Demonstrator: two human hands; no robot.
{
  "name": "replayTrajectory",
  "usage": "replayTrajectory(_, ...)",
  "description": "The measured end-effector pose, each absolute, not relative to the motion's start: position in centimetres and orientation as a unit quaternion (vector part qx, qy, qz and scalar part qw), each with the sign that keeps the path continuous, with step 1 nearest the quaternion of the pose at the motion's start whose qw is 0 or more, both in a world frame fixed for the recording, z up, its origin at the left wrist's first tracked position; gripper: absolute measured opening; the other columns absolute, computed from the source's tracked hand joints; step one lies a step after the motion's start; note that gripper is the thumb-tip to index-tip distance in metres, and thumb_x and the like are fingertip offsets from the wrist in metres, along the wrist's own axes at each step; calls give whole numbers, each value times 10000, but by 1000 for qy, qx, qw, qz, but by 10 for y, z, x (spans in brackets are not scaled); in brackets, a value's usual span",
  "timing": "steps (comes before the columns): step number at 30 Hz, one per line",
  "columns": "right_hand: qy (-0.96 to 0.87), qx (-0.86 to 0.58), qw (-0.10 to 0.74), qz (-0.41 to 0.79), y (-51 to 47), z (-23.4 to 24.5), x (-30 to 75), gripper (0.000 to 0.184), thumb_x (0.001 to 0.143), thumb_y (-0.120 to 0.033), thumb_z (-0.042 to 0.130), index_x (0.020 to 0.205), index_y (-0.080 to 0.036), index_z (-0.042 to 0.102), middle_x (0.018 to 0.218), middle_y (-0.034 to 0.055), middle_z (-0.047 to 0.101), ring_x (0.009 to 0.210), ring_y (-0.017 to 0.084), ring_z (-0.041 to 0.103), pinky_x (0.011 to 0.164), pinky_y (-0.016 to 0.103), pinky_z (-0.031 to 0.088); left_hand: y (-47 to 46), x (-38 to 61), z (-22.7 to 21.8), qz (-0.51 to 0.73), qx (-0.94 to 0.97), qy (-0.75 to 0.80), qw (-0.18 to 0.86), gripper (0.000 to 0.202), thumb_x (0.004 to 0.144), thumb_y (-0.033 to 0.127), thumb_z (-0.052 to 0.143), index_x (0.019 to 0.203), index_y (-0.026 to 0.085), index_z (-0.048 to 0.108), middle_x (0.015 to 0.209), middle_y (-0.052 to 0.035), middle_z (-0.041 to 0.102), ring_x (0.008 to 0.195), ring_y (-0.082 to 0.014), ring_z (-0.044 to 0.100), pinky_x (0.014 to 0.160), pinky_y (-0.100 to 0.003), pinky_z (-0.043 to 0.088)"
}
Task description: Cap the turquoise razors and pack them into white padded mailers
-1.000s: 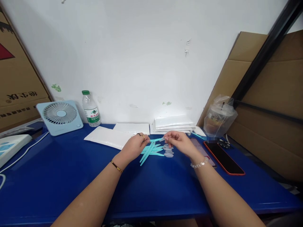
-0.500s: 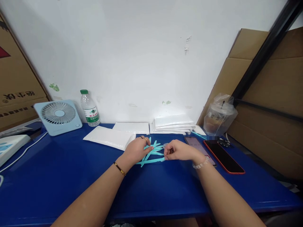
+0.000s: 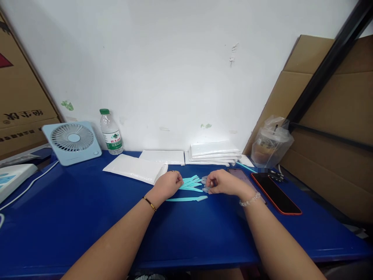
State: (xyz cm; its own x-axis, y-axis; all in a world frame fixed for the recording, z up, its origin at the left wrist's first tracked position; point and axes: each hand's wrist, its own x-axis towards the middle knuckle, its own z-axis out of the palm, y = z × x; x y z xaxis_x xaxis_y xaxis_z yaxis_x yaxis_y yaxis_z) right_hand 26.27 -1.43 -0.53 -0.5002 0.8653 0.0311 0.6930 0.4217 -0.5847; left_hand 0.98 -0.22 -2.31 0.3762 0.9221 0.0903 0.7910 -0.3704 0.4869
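A small pile of several turquoise razor-like sticks [image 3: 190, 182] lies on the blue table [image 3: 72, 210] between my hands. One capped stick [image 3: 186, 199] lies apart, just in front of the pile. My left hand [image 3: 167, 184] rests on the left end of the pile with its fingers curled over the stick handles. My right hand [image 3: 223, 182] sits at the right end, fingertips pinched on a small clear cap [image 3: 207, 189] among a few more caps.
White padded envelopes [image 3: 135, 169] and a stack [image 3: 212, 152] lie at the back. Two phones [image 3: 275, 193] lie to the right beside a bagged drink cup [image 3: 271, 142]. A small fan [image 3: 71, 142], water bottle [image 3: 111, 133] and a white device [image 3: 11, 179] stand left. Cardboard lines both sides.
Both hands came down from holding one stick in the air. That stick now lies alone in front of the pile, and both hands have gone back to the pile.
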Motion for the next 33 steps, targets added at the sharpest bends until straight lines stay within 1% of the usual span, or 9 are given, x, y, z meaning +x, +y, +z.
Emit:
replayTrajectory(4,-837,-459,162,251,-15,-8,256,48,656,-221,655,682,-183,670,697,17,659,602,141,570,519,222,399,-4,9,-20,202,814,516,176,121,801,271,503,764,193,587,791,-36,635,711,-172,568,583,-257,366)
replayTrajectory(6,-831,-455,171,270,-14,-7,257,80,701,-245,625,702,-183,675,695,17,665,604,139,576,535,226,412,-6,9,-16,207,815,513,171,119,808,261,490,770,196,582,776,-32,632,703,-169,563,580,-252,366)
replayTrajectory(9,-795,-474,209,315,-12,-3,261,173,759,-315,593,798,-176,687,679,23,664,561,131,574,523,231,428,-8,9,-10,205,819,509,166,114,814,240,469,788,202,573,732,-18,624,665,-158,551,564,-245,352)
replayTrajectory(11,-766,-494,240,335,-11,-1,262,228,742,-358,628,852,-166,679,627,16,644,507,125,566,497,232,431,-9,9,-8,202,823,504,166,114,814,231,460,786,204,567,720,-13,618,649,-153,544,559,-243,343)
replayTrajectory(14,-742,-503,282,343,-11,1,263,273,709,-400,669,834,-158,677,580,10,626,475,126,568,474,232,435,-8,8,-10,214,823,497,173,127,832,252,441,786,205,549,704,-11,604,632,-152,531,550,-246,335)
replayTrajectory(18,-741,-493,320,324,-9,0,263,251,759,-380,618,857,-169,711,710,53,683,607,155,622,556,263,490,-5,6,-16,242,808,491,217,147,858,293,405,832,204,519,671,0,575,587,-146,499,519,-248,324)
replayTrajectory(22,-720,-476,365,349,-8,1,265,234,716,-345,665,865,-171,713,788,68,706,750,198,657,670,310,527,-2,5,-19,258,805,480,234,153,855,293,397,831,198,513,671,7,552,584,-138,479,515,-251,322)
replayTrajectory(27,-704,-475,398,346,-10,3,260,200,668,-327,705,769,-155,689,802,81,708,756,204,659,687,331,537,-2,5,-18,264,804,470,251,143,845,281,393,825,199,508,664,15,534,582,-134,466,513,-249,321)
replayTrajectory(33,-692,-435,432,381,-12,2,253,209,644,-320,725,702,-155,610,782,83,697,910,244,656,738,347,538,-3,5,-16,265,798,470,268,167,841,306,391,828,194,514,652,16,519,574,-130,456,502,-246,312)
